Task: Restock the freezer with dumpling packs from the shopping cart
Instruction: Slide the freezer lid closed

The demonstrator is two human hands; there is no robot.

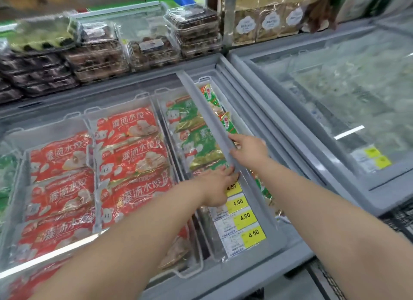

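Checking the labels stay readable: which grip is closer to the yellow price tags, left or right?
Left. The left grip lies flat, overlapping the topmost of the yellow price tags; the right grip holds the grey lid frame farther up, clear of them.

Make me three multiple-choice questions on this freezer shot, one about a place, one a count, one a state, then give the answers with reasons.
1. Where do the red packs lie relative to the green packs? A to their left; B to their right; C on the shelf above.
2. How many yellow 4.50 price tags show? A two; B four; C seven.
3. What is the right hand doing? A holding a red pack; B hanging idle; C gripping the grey lid bar.
Answers: A, red packs fill the bins left of the green ones; B, four tags run in one row; C, its fingers curl round the bar.
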